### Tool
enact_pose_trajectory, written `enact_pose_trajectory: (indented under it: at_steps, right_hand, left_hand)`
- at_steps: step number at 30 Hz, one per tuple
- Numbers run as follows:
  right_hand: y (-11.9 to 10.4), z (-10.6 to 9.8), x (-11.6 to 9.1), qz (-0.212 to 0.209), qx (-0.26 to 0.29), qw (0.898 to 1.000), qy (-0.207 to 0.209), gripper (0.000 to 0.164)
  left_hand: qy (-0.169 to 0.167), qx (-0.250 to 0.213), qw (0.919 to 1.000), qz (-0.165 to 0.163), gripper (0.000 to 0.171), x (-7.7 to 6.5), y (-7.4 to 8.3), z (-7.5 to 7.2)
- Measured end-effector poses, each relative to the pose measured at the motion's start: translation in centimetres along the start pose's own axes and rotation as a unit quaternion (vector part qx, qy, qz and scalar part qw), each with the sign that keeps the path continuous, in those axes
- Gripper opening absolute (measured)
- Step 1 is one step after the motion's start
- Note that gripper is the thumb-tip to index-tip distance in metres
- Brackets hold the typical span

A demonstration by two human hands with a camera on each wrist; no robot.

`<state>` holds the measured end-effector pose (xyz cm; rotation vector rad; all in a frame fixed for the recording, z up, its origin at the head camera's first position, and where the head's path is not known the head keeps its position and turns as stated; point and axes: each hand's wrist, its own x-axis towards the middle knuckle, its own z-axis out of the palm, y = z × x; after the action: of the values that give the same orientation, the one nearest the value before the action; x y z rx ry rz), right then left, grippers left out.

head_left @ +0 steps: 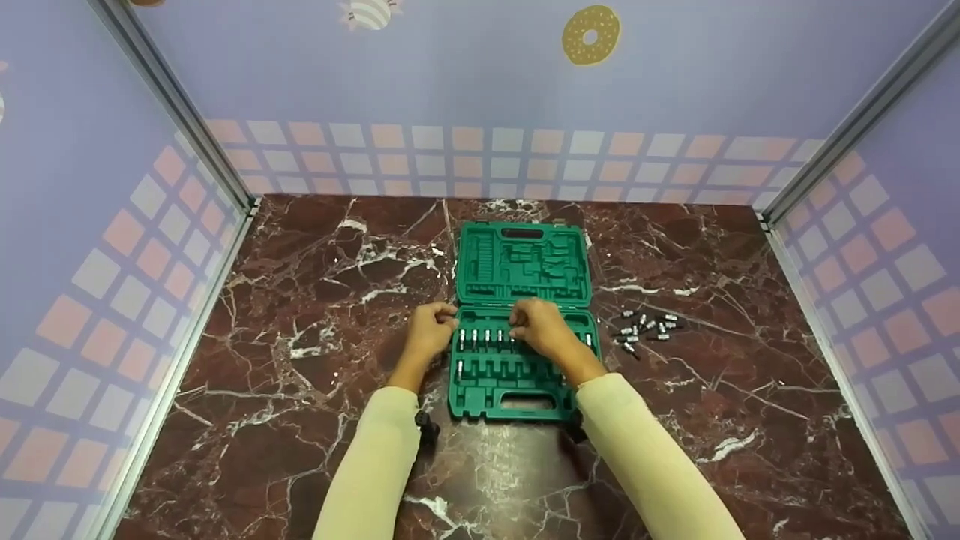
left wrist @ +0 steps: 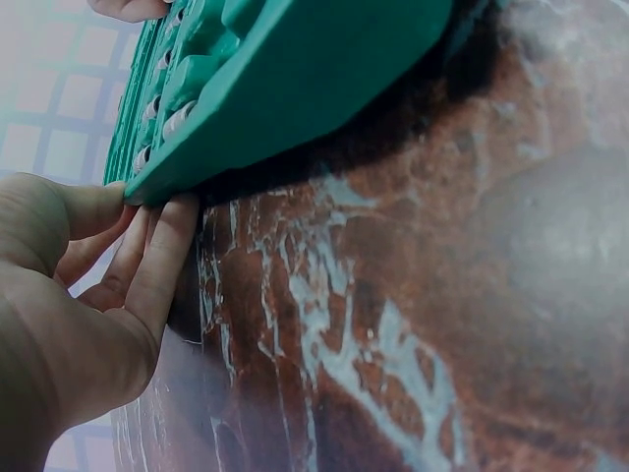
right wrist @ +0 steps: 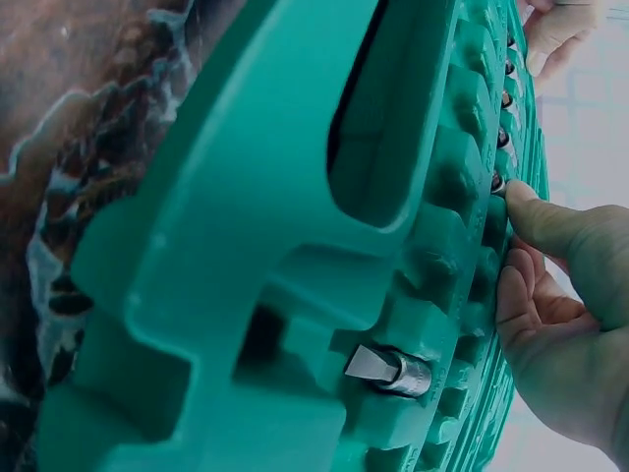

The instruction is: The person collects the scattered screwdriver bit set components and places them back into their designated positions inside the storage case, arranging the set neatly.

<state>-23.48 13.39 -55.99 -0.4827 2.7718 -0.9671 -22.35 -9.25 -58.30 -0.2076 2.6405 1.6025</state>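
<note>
An opened green tool case (head_left: pixel 491 391) lies on the marbled table, its moulded lid (head_left: pixel 525 259) folded back. Bit sockets (head_left: pixel 474 339) stand in a row in the upper slots, with one more (head_left: pixel 460 369) at the lower left. My left hand (head_left: pixel 430 330) holds the case's left edge, thumb at the rim and fingers against the side. Over the upper row, my right hand (head_left: pixel 544 328) pinches a bit socket (right wrist: pixel 498 184) at its slot, thumb on its end; the index finger is mostly hidden. Nearer the right wrist camera sits a flat-blade bit socket (right wrist: pixel 388 372).
Several loose bit sockets (head_left: pixel 645 326) lie in a scattered group on the table, right of the case. Patterned panels (head_left: pixel 480 90) wall the table at the back and both sides. The case's handle opening (head_left: pixel 527 400) faces me.
</note>
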Motion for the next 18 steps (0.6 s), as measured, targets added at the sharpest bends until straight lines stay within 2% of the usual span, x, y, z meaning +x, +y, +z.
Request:
enact_pose_trajectory:
  at_steps: [10,18]
  right_hand:
    - [0.4,-0.3,-0.5,-0.012,0.008,1.0,-0.011,0.011]
    - [0.9,-1.6,-1.7,-0.023,0.02,1.0,0.005,0.016]
  left_hand:
    - [-0.001,-0.002,1.0,0.0,0.019,0.1,0.0,0.1]
    - [-0.002,-0.002,1.0,0.001,0.019,0.1,0.0,-0.2]
